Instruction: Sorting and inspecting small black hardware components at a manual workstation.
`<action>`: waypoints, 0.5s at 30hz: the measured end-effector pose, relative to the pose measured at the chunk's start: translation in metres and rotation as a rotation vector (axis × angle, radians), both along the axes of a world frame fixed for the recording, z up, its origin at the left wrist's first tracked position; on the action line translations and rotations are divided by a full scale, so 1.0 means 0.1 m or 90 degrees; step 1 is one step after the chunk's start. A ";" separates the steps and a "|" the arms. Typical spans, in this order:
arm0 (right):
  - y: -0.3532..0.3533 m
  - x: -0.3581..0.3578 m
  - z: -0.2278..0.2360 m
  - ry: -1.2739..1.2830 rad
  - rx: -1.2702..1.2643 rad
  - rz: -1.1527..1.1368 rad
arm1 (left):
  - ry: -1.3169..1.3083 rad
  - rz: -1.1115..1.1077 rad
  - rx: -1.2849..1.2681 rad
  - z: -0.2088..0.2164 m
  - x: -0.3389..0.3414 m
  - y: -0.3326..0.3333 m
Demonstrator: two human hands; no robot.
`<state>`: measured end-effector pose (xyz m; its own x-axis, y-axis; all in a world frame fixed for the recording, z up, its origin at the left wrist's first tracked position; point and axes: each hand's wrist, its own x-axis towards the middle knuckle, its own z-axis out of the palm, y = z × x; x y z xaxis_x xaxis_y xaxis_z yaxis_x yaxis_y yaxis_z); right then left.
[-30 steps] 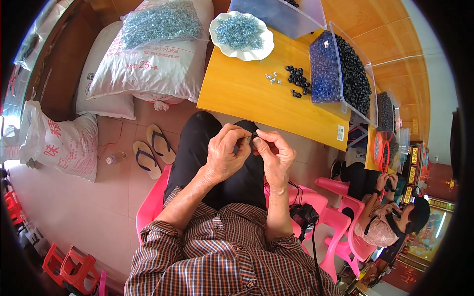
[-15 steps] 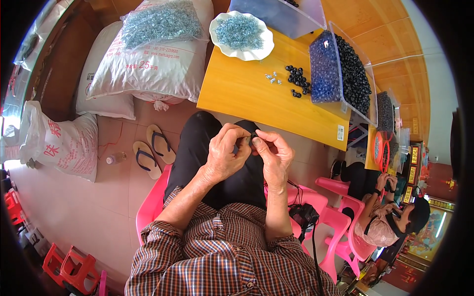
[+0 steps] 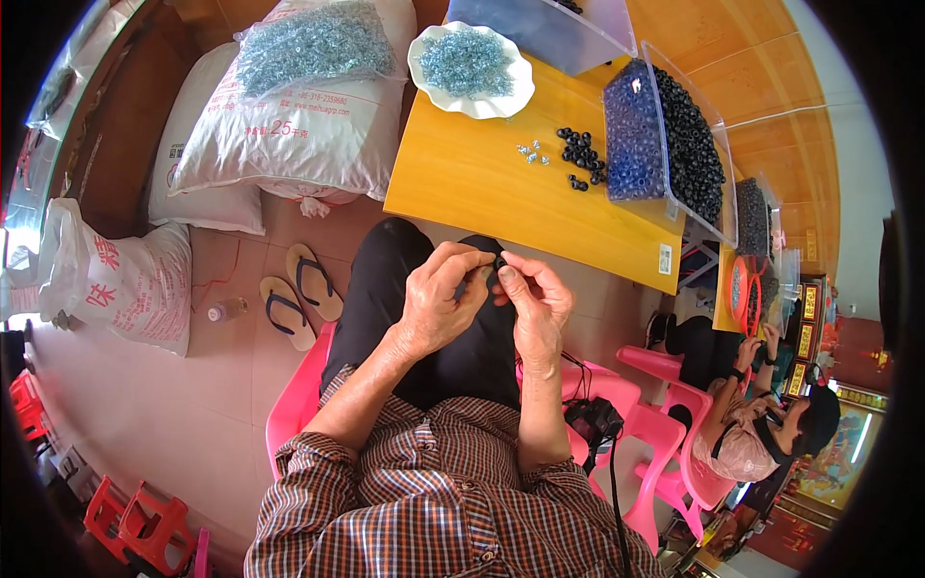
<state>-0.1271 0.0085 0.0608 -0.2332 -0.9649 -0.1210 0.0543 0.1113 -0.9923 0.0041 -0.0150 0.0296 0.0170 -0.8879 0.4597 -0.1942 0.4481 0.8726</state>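
Above my lap, both hands meet fingertip to fingertip. A small round black part (image 3: 499,262) is pinched between the thumb and forefinger of my right hand (image 3: 540,303). My left hand (image 3: 441,301) is closed in a pinch, its forefinger touching that part's left side; whether it holds a separate tiny piece is hidden. On the yellow table (image 3: 462,183) ahead lie several loose black round parts (image 3: 580,152) and a few small shiny clear pieces (image 3: 532,152). A white scalloped plate (image 3: 520,96) there bears a heap of pale blue clear pieces (image 3: 467,60).
A clear bin (image 3: 636,135) full of black parts stands at the table's right. White sacks (image 3: 279,135) are stacked left, one topped by a bag of clear pieces (image 3: 318,48). Sandals (image 3: 313,281) lie on the floor. Another person (image 3: 752,424) sits at right near pink chairs (image 3: 655,414).
My fingers have shifted slightly around the black part, and my left thumb has drawn back a little. The other person's hands have risen a little.
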 end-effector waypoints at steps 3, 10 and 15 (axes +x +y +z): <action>0.00 0.00 0.02 0.014 0.015 -0.001 | -0.014 -0.006 -0.012 -0.03 0.00 0.00; 0.01 0.02 -0.02 0.093 -0.014 -0.008 | -0.026 0.020 -0.008 -0.05 -0.05 0.04; 0.01 0.01 -0.02 0.121 -0.077 0.002 | -0.043 0.044 -0.001 -0.05 -0.11 0.06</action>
